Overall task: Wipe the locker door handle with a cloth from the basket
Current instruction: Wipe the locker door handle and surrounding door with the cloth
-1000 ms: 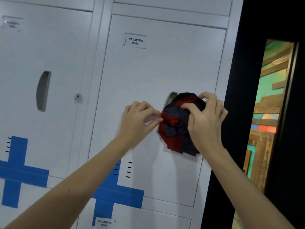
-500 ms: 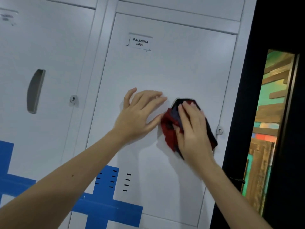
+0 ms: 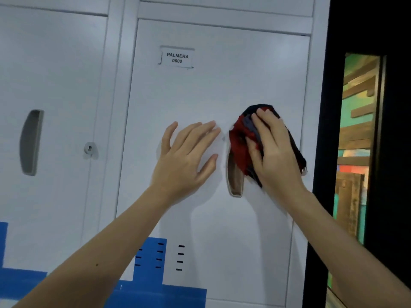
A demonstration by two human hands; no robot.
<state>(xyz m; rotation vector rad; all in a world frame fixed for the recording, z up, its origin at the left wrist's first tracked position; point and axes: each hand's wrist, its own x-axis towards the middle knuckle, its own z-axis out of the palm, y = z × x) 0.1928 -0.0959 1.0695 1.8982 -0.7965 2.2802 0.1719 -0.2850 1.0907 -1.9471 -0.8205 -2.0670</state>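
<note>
Right hand [image 3: 274,152] grip presses the cloth [image 3: 241,141] flat over the handle [image 3: 234,176]; left hand [image 3: 185,158] lies open on the locker door [image 3: 200,92].

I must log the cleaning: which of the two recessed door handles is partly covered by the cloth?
The handle on the door labelled PALMERA 0002; the cloth hides its top. The left door's handle is bare.

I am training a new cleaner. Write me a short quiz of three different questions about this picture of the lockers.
1. True or false: the left hand holds the cloth.
2. Which number stands on the label of the door being wiped?
3. How much of the handle can be seen? A) all B) only the lower part C) none

Key: 1. False, the right hand presses it. 2. 0002. 3. B.
</note>
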